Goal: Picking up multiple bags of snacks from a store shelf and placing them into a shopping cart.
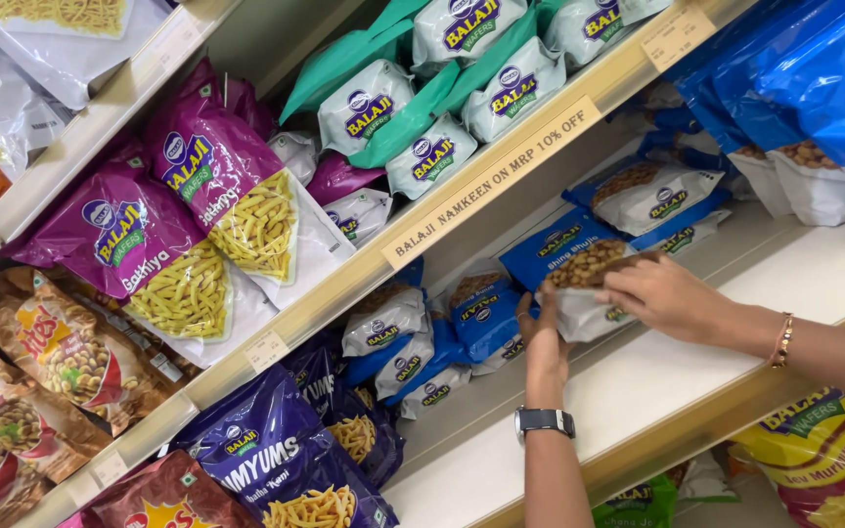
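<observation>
Far left, glossy magenta packets of yellow fried sticks [188,235] lean on the upper shelf. At centre, the left hand [543,347], with a dark wristwatch [545,421], cups the underside of a blue-and-white peanut packet [579,284], fingers curled on its crinkly film. The packet sits over the cream shelf board [657,381], its long axis running up-left. The right hand [667,296] presses from the right, fingers closed on its top edge.
</observation>
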